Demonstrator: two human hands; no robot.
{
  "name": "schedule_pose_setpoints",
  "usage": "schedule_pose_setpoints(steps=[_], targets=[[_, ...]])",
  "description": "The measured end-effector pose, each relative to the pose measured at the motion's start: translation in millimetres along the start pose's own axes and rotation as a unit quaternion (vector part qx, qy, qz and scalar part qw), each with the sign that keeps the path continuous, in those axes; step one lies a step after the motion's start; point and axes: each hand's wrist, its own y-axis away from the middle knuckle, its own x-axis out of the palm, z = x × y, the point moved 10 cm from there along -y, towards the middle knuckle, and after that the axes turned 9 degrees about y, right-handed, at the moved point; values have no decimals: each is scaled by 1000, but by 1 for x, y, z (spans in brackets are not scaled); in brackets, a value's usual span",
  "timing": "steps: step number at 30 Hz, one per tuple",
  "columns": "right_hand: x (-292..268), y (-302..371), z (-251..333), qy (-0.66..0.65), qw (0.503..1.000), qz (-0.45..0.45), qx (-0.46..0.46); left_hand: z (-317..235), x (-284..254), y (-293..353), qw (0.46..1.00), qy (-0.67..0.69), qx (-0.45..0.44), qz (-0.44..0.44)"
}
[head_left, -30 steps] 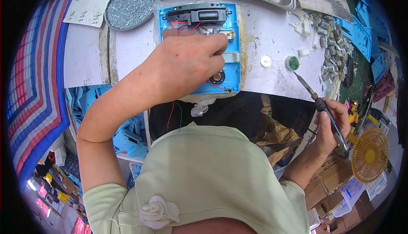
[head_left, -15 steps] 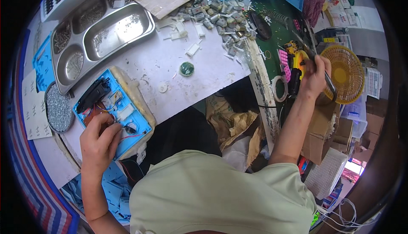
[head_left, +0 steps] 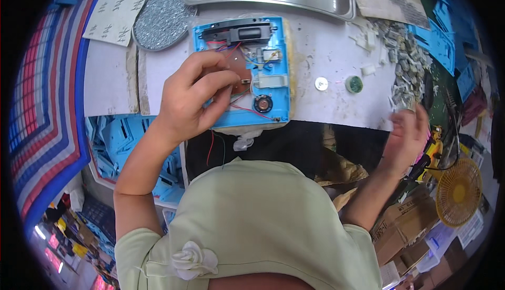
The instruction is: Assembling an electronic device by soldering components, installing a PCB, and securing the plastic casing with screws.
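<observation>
A blue plastic casing lies open on the table. In it are a black slotted part, a reddish-brown circuit board, a small round speaker and thin red and dark wires. My left hand rests over the casing's left side, with thumb and fingers closed at the circuit board; what they pinch is hidden. Beyond the table's front edge at the right hovers my right hand, slightly blurred, fingers apart, holding nothing visible. The nearest things to it are a pile of small motor-like parts and a black-and-yellow tool.
A steel compartment tray and a round dish of small metal pieces stand at the back. A white disc and a green round container lie mid-table. Blue casings fill a bin at the left; a yellow basket stands right.
My right hand has let go of the long dark tool and come back left toward the table. The view has turned leftward; my left hand remains at the circuit board.
</observation>
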Motion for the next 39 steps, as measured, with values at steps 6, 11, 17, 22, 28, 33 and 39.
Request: schedule_pose_setpoints(steps=[6,11,17,22,28,33,39], targets=[[211,99,85,251,857,286,-347,-1,10,3,1000,6,0,-7],[231,107,79,313,829,289,-361,2,11,9,1000,10,-6,-2],[234,111,80,305,824,307,-366,2,11,8,1000,23,4,1],[237,106,81,310,821,330,-346,-11,21,1,994,-50,74,56],[232,44,84,311,863,250,-311,-10,21,-2,994,-41,80,57],[255,37,85,374,833,277,-298,-10,19,-10,995,-62,71,23],[266,35,89,419,797,304,-312,-9,16,-18,993,-87,86,-2]])
